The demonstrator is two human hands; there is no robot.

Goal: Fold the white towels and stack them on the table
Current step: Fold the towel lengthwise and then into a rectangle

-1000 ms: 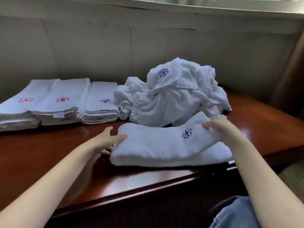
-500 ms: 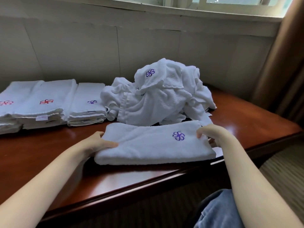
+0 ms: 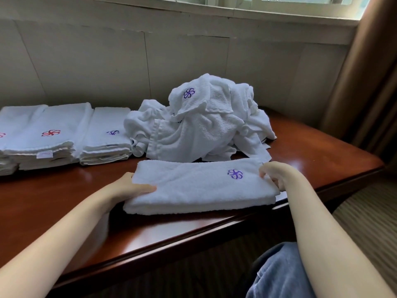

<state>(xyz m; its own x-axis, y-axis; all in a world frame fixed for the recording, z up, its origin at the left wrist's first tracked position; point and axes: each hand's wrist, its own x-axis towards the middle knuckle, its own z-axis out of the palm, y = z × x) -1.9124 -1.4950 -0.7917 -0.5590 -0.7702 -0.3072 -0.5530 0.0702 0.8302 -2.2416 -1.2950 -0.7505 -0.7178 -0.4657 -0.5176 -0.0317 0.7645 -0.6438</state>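
Observation:
A folded white towel (image 3: 193, 188) with a purple flower mark lies flat as a long strip near the front edge of the dark wooden table (image 3: 53, 207). My left hand (image 3: 131, 186) grips its left end, thumb on top. At the strip's right end, my right hand (image 3: 272, 174) pinches the cloth with curled fingers. Behind it sits a heap of unfolded white towels (image 3: 199, 125). Stacks of folded towels line the back left: one with a purple mark (image 3: 107, 136) and one with a red mark (image 3: 47, 134).
A pale panelled wall runs behind the table under a window sill. A brown curtain (image 3: 365, 72) hangs at the right. The table's rounded right corner (image 3: 373, 166) meets striped carpet. My denim-clad knee (image 3: 279, 274) shows below the table's edge.
The upper layer of the towel, lifted a second ago, now lies flat on the lower one. Both hands have come down with it and stay at its two ends.

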